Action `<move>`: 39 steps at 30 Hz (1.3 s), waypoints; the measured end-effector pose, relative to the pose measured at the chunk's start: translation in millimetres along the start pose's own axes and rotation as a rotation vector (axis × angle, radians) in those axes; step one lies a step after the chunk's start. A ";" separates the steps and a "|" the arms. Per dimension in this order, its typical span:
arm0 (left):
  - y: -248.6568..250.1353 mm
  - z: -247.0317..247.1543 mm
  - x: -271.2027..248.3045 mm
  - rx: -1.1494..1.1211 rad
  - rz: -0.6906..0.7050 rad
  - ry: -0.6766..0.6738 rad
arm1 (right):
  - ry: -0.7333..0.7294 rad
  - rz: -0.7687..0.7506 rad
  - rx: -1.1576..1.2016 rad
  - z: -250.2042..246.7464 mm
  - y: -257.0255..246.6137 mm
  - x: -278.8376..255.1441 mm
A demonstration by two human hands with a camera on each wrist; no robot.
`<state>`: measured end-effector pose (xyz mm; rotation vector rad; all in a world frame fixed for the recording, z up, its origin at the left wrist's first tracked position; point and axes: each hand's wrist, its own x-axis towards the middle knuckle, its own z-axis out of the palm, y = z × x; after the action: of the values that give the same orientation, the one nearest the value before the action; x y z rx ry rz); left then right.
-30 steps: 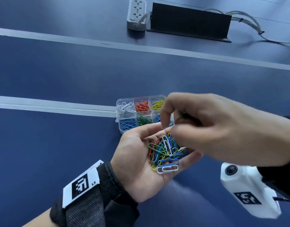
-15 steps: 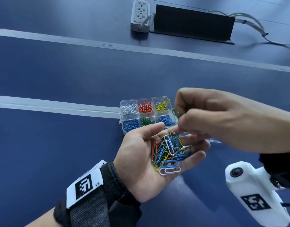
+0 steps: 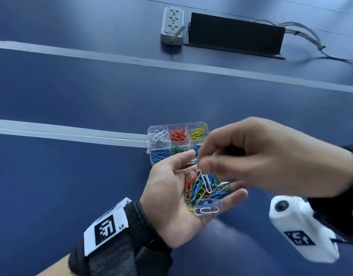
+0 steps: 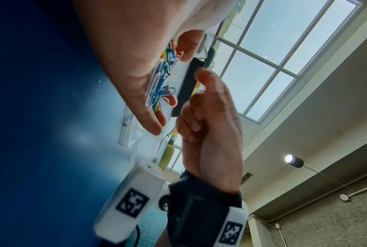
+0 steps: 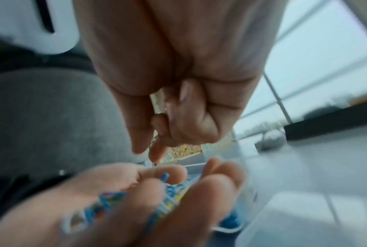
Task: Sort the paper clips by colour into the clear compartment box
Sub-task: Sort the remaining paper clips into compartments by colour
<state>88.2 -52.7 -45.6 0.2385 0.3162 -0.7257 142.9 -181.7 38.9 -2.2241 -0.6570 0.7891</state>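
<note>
Left hand [image 3: 171, 198] lies spread, cupping mixed clips [image 3: 205, 191]; right hand [image 3: 257, 156] hovers curled, pinch unclear. Head view alone shows box [image 3: 177, 143], colours sorted.

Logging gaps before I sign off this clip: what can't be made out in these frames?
- Right hand: whether its fingertips pinch a clip; motion blur in the head and right wrist views.
- Compartment box: its front right cell, covered by the right hand in the head view.
- Mixed clips on the left hand: their count; they overlap, and the right hand covers the far ones.
- Box lid: blurred in the right wrist view.
</note>
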 end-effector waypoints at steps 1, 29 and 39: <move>0.4 -0.9 0.1 -0.016 0.001 -0.007 | 0.026 -0.064 -0.194 1.3 -0.2 -1.3; -11.8 7.2 -0.6 -0.079 -0.067 -0.003 | 0.091 -0.062 -0.760 -12.1 -15.6 24.6; -10.3 3.3 0.3 -0.065 -0.067 -0.020 | -0.021 -0.133 -0.752 -2.5 -24.5 51.6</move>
<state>82.1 -61.5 -43.8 0.1592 0.3297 -0.7821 174.6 -134.1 40.4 -2.7869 -1.2546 0.5444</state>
